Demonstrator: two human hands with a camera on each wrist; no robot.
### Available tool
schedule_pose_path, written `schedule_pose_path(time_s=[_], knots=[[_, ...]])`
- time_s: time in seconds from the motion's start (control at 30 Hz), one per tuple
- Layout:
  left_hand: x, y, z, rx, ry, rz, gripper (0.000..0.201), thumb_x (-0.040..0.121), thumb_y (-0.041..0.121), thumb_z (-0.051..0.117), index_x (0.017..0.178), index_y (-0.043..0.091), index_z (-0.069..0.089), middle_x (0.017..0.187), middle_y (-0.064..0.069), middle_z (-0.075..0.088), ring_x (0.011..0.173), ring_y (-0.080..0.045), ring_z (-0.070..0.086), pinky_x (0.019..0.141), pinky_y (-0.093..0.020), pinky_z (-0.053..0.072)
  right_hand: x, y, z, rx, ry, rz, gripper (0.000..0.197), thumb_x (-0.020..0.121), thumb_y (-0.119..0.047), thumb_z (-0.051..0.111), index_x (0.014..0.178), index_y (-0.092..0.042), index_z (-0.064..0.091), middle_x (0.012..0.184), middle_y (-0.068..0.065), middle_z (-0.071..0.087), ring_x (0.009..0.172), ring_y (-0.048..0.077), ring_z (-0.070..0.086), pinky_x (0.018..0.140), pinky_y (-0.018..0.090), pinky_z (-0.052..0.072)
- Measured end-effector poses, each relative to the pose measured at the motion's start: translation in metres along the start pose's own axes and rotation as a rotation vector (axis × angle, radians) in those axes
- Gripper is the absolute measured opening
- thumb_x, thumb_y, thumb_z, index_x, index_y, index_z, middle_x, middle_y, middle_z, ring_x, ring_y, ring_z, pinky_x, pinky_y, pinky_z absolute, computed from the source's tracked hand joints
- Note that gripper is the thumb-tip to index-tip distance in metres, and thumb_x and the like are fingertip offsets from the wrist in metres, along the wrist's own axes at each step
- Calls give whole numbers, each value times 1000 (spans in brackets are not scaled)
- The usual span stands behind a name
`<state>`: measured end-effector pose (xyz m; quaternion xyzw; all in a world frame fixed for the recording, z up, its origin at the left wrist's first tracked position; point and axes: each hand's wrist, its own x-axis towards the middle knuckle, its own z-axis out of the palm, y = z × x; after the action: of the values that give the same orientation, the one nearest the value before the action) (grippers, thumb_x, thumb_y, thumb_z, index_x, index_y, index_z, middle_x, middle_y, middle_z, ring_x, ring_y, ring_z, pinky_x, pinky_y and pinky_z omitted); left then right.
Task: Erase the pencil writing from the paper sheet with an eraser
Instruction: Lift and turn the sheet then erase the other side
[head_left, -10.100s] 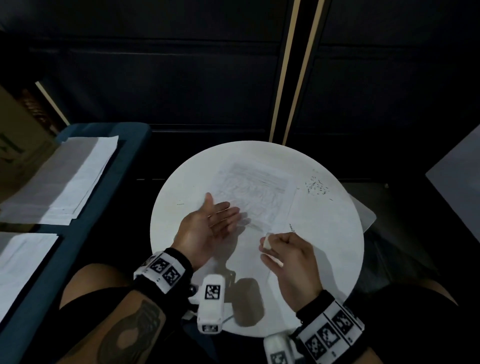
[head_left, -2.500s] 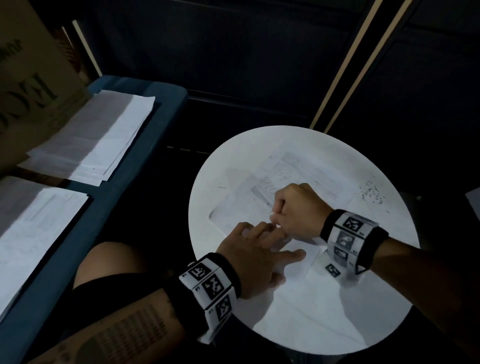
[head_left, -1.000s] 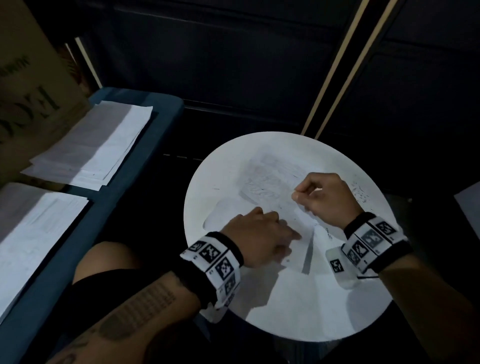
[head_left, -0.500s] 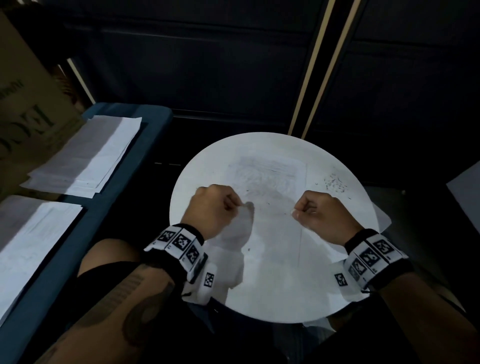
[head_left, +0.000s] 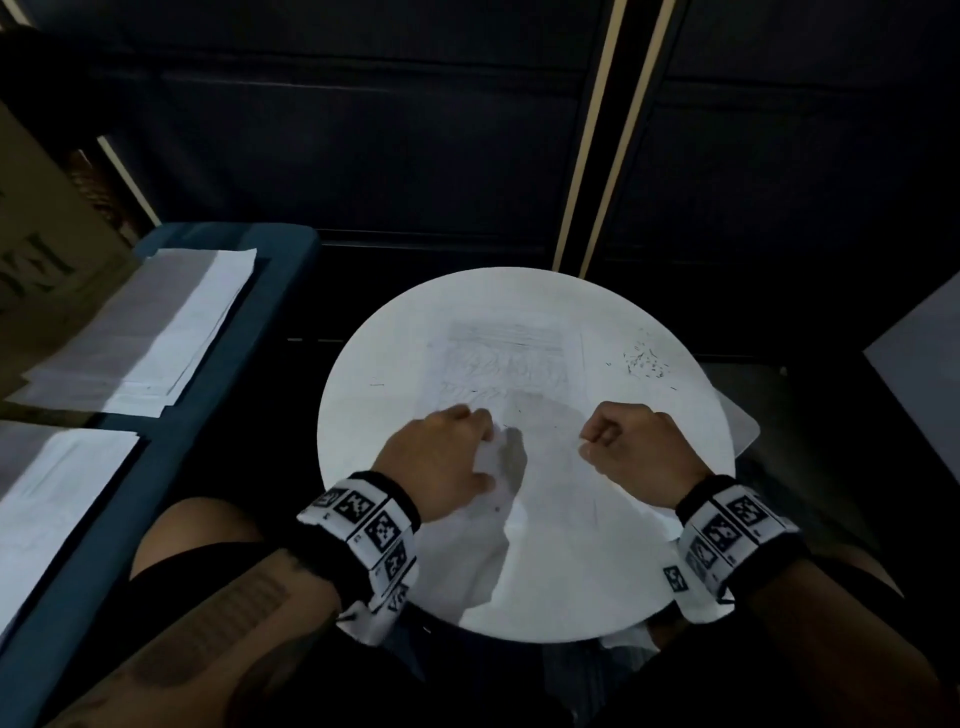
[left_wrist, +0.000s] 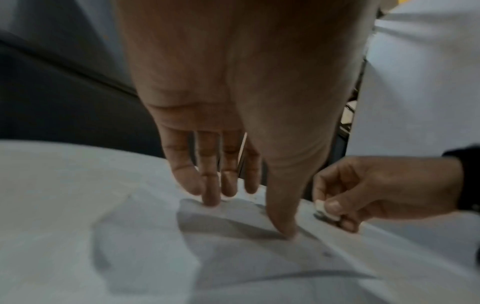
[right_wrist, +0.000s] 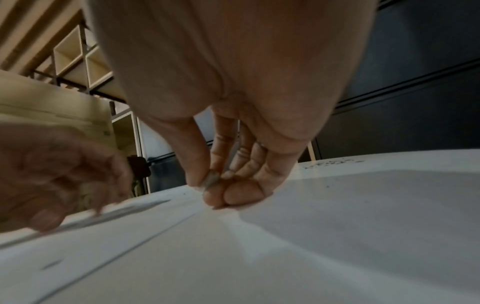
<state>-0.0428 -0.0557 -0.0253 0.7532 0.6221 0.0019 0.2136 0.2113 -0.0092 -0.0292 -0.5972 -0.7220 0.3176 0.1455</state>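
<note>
A paper sheet with faint pencil writing lies on the round white table. My left hand is at the sheet's left edge. In the left wrist view its thumb lies on a raised flap of the paper sheet, with the fingers behind the flap. My right hand hovers at the sheet's right side, curled, pinching a small white eraser between thumb and fingertips. The right wrist view shows the eraser just above the paper.
Dark eraser crumbs lie scattered on the table at the far right. Two stacks of papers rest on a blue bench to the left, beside a cardboard box. My knees are under the table's near edge.
The left hand stopped pressing flat on the sheet and took hold of its left edge. The right hand carried the eraser off the writing toward the right side. The sheet now lies square.
</note>
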Motion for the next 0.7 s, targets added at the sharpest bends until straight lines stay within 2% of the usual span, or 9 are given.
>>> schedule_pose_path(time_s=[0.07, 0.13, 0.23, 0.33, 0.4, 0.47, 0.6, 0.63, 0.7], knots=[[6, -4, -3, 57, -44, 133, 63, 94, 40, 72, 151, 31, 45, 155, 11, 43, 141, -16, 43, 110, -36, 41, 3, 0, -4, 5, -15, -10, 12, 88, -15, 75, 80, -21, 69, 71, -5, 71, 70, 9, 68, 70, 22, 51], [8, -4, -3, 92, -106, 178, 69, 98, 43, 66, 159, 33, 36, 166, 15, 31, 149, -14, 33, 118, -36, 34, 6, 0, -11, -4, -1, -29, 11, 87, -16, 76, 81, -22, 70, 74, -9, 72, 76, 6, 67, 73, 20, 49], [2, 5, 6, 192, -55, 187, 74, 97, 57, 58, 161, 34, 29, 158, 14, 36, 138, -19, 38, 108, -38, 39, 8, -1, -16, 57, 29, -33, 9, 87, -16, 77, 83, -22, 72, 70, -6, 72, 67, 5, 68, 70, 19, 49], [0, 15, 12, 199, 31, 160, 78, 90, 72, 57, 155, 34, 36, 138, 10, 48, 125, -20, 46, 99, -39, 42, 5, -3, -9, 126, -22, -44, 11, 89, -11, 74, 94, -21, 76, 65, 1, 69, 59, 5, 67, 68, 23, 51], [10, 14, 7, 121, 55, 135, 82, 85, 79, 59, 151, 35, 42, 134, 11, 49, 123, -19, 47, 98, -41, 44, 4, -2, -4, 101, -54, -49, 15, 90, -8, 72, 93, -20, 79, 68, -2, 69, 59, 6, 67, 68, 24, 54], [25, 10, -1, 50, 29, 182, 89, 80, 80, 67, 153, 36, 40, 139, 13, 46, 128, -20, 44, 102, -43, 43, 5, -1, -1, 33, -66, -42, 15, 88, -8, 75, 90, -22, 80, 72, -5, 70, 64, 8, 66, 71, 21, 53], [53, 14, -9, 87, -126, 421, 107, 72, 60, 87, 159, 27, 36, 158, 9, 40, 145, -18, 37, 116, -40, 35, 11, -2, -1, 9, -66, -20, 14, 85, -7, 76, 86, -20, 79, 71, 5, 72, 64, 16, 70, 66, 20, 53], [58, 16, -9, 133, -142, 445, 108, 71, 61, 87, 159, 27, 35, 159, 9, 41, 145, -19, 39, 116, -40, 36, 12, -2, -1, 11, -60, -21, 13, 85, -6, 76, 86, -19, 78, 69, 4, 71, 61, 13, 69, 64, 19, 52], [65, 19, -8, 250, -143, 436, 112, 69, 74, 80, 160, 30, 31, 157, 11, 40, 140, -20, 42, 113, -43, 39, 13, -2, -3, -8, -33, -26, 12, 85, -5, 77, 86, -17, 78, 69, -3, 69, 58, 1, 64, 62, 14, 49]])
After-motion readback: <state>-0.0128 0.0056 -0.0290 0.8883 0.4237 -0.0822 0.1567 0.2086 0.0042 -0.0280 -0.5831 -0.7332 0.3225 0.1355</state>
